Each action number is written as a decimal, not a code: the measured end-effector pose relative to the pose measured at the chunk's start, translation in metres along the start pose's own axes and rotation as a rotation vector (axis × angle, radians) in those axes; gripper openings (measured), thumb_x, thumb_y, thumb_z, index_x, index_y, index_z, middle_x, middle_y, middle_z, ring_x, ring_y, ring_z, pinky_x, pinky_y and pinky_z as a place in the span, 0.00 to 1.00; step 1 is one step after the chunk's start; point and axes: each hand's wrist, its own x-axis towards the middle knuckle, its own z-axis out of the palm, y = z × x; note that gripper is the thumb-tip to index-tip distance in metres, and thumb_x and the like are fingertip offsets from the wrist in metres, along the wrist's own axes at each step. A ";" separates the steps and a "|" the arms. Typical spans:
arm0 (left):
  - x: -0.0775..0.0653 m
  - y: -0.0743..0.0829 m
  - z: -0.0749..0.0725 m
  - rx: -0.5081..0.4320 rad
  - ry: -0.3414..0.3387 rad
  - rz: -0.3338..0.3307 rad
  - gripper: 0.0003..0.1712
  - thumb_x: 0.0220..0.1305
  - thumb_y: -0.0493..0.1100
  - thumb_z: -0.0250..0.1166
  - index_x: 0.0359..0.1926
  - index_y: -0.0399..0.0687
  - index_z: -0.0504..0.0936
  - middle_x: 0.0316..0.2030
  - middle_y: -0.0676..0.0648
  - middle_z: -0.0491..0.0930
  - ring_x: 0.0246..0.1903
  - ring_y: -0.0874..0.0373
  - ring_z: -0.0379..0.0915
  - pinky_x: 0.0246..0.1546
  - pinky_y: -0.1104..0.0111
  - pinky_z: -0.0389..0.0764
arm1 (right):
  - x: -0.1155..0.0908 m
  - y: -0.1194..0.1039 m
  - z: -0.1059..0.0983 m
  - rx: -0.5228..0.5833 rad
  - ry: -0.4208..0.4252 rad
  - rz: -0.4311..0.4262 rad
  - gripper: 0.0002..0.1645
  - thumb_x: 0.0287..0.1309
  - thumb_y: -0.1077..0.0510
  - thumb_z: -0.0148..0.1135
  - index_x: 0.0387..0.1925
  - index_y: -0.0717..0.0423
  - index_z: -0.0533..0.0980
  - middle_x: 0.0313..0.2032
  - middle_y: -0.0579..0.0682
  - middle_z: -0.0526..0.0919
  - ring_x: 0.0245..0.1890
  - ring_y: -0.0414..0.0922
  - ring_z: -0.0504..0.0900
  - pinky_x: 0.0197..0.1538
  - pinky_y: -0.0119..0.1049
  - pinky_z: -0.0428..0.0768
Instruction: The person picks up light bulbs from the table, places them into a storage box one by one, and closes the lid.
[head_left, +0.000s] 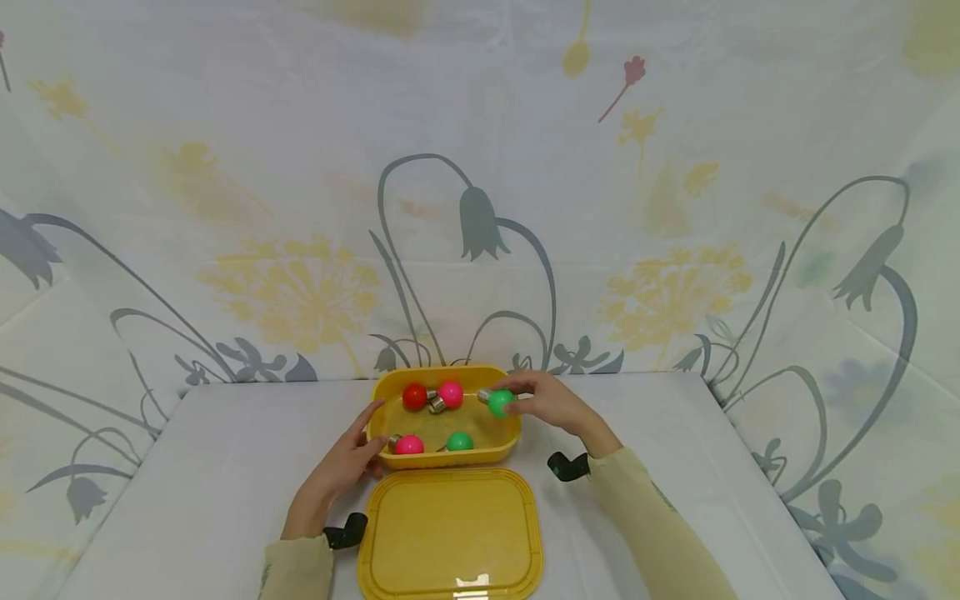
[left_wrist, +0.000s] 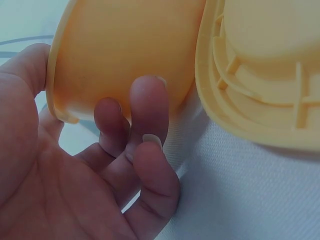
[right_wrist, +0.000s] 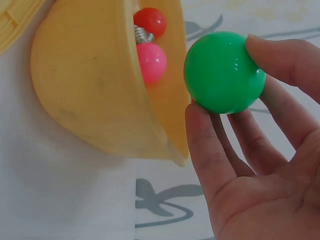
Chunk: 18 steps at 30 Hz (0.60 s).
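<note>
My right hand [head_left: 555, 406] pinches a green light bulb [head_left: 501, 403] over the right end of a yellow plastic box [head_left: 427, 425]. In the right wrist view, thumb and fingertips hold the bulb's round green globe [right_wrist: 225, 72], while its metal base is hidden. At the box's left end, my left hand [head_left: 341, 467] grips the rim, fingers against the outer wall [left_wrist: 125, 45] in the left wrist view. Inside the box lie a red bulb [head_left: 414, 397], a pink bulb [head_left: 451, 393], another pink bulb [head_left: 409, 445] and a second green bulb [head_left: 460, 441].
A yellow lid [head_left: 450, 533] lies flat on the white-covered table [head_left: 210, 467], just in front of the box. Behind the box rises a flower-patterned cloth [head_left: 480, 292]. Black wrist-worn devices sit at both sleeves.
</note>
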 end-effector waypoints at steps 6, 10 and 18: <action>-0.002 0.001 0.000 -0.010 -0.003 -0.003 0.39 0.73 0.44 0.57 0.79 0.63 0.52 0.34 0.41 0.69 0.24 0.51 0.72 0.29 0.67 0.69 | 0.010 -0.005 0.002 -0.003 -0.029 0.007 0.20 0.59 0.61 0.67 0.54 0.55 0.82 0.50 0.49 0.82 0.50 0.47 0.79 0.56 0.45 0.75; -0.003 0.002 0.000 -0.015 -0.001 -0.006 0.38 0.73 0.44 0.57 0.78 0.64 0.52 0.34 0.41 0.68 0.25 0.51 0.72 0.29 0.67 0.69 | 0.017 -0.006 0.003 -0.003 -0.046 0.019 0.20 0.59 0.59 0.67 0.54 0.53 0.82 0.50 0.48 0.81 0.49 0.48 0.78 0.56 0.47 0.75; -0.002 0.000 0.000 -0.006 -0.001 0.004 0.38 0.73 0.44 0.57 0.79 0.63 0.52 0.34 0.41 0.69 0.24 0.51 0.73 0.29 0.67 0.69 | 0.031 -0.007 0.005 0.014 -0.072 0.034 0.20 0.61 0.59 0.65 0.55 0.53 0.82 0.55 0.49 0.81 0.52 0.48 0.78 0.59 0.48 0.74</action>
